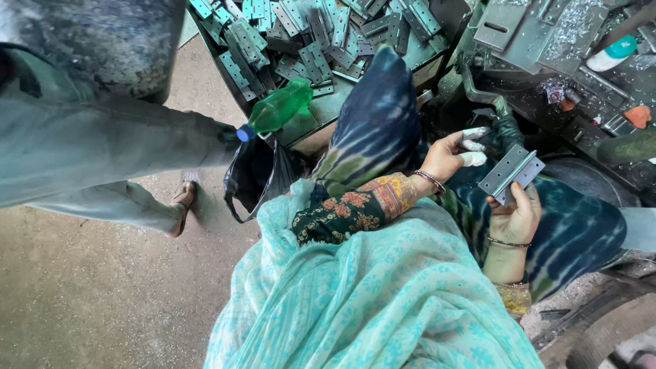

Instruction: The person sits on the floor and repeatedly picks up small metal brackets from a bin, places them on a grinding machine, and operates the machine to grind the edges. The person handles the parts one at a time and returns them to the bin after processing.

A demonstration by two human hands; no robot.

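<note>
Hinge (511,174) sits grasped in the right hand (514,220), fingers clasping its lower edge, its long axis slanting up and away. Left hand (447,154), fingers bandaged and loosely curled, holding nothing, hovers just beside the hinge's upper end.
</note>
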